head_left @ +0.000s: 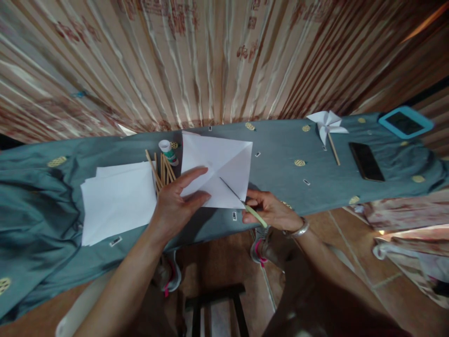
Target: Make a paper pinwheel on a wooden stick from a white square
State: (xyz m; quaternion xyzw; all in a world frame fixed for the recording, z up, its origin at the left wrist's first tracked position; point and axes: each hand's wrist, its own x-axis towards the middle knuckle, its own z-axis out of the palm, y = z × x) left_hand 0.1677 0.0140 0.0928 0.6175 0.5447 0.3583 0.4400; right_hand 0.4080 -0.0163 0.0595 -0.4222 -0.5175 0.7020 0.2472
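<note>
A square sheet of white paper (228,152) with diagonal creases is held up over the table's near side. My left hand (178,196) grips its lower left part, thumb and fingers on the sheet. In my right hand (268,209) is a pair of scissors (255,214) with pale green handles. Their blade lies along a crease from the lower right corner, pointing toward the paper's middle. To the left, several wooden sticks (163,169) and a glue stick (169,152) sit close to my left hand, beside a stack of white paper (119,201).
A finished-looking paper pinwheel (328,128) on a stick lies right of the sheet. Beyond it are a dark phone (366,161) and a blue-framed device (406,121). A grey-green cloth (280,168) covers the narrow table; a curtain (217,65) hangs behind.
</note>
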